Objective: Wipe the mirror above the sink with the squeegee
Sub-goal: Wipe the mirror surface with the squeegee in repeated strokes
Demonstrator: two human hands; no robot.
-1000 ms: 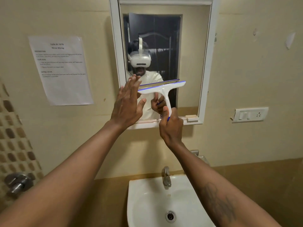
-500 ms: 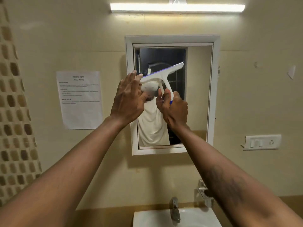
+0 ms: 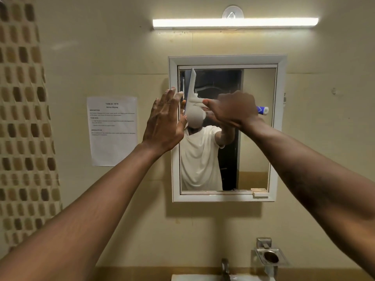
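A white-framed mirror hangs on the beige wall above the sink. My right hand grips the handle of a white squeegee with a blue edge; the handle lies sideways, its blue end poking out right of my fist. The blade stands upright against the glass near the mirror's left edge, reaching almost to the top. My left hand is flat and spread, fingers up, over the mirror's left frame beside the blade. It holds nothing. The reflection shows a person in a white shirt.
A lit tube light runs above the mirror. A printed paper sheet is stuck to the wall at left. Below are the tap, the sink rim and a metal holder. Brown mosaic tiles cover the far left.
The squeegee has turned from a tilted, nearly level blade to an upright one at the mirror's left edge. My right hand swung right with the handle. The view has tilted upward.
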